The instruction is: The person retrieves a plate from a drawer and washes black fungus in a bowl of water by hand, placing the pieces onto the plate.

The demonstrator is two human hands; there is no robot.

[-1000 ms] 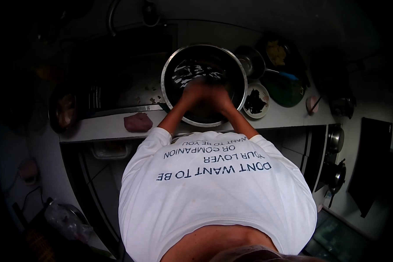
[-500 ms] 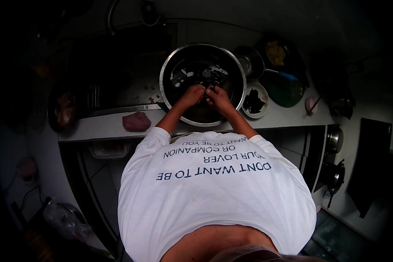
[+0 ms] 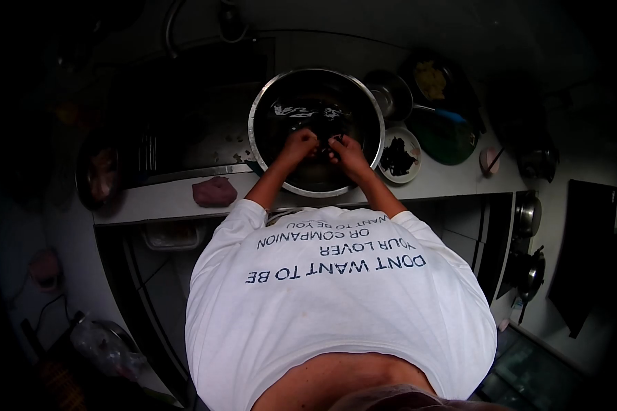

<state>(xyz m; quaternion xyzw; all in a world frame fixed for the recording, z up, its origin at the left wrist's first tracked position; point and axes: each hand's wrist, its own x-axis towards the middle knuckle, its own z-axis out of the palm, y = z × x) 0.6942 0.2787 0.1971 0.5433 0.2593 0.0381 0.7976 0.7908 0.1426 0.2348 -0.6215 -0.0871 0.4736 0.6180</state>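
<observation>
A wide metal basin [image 3: 255, 140] of dark, rippled water stands in front of me. Over its near half, my left hand [image 3: 299, 146] has its fingers curled closed; whatever they hold is hidden. My right hand [image 3: 348, 155] is close beside it, thumb and fingers pinched on a small dark piece that looks like black fungus. The two hands are slightly apart, above the water surface. Just right of the basin, a white bowl [image 3: 414, 171] holds several similar dark, crinkled pieces [image 3: 397, 157].
A purple cloth [image 3: 214, 192] lies on the counter edge at left. Beyond the white bowl are a small pot [image 3: 396, 96], a round green board [image 3: 447, 145], a blue-handled knife [image 3: 450, 116] and yellow food [image 3: 431, 79]. A faucet [image 3: 171, 33] curves at upper left.
My hands have moved slightly apart, and the bright ripples on the water have shrunk. The view has shifted a little.
</observation>
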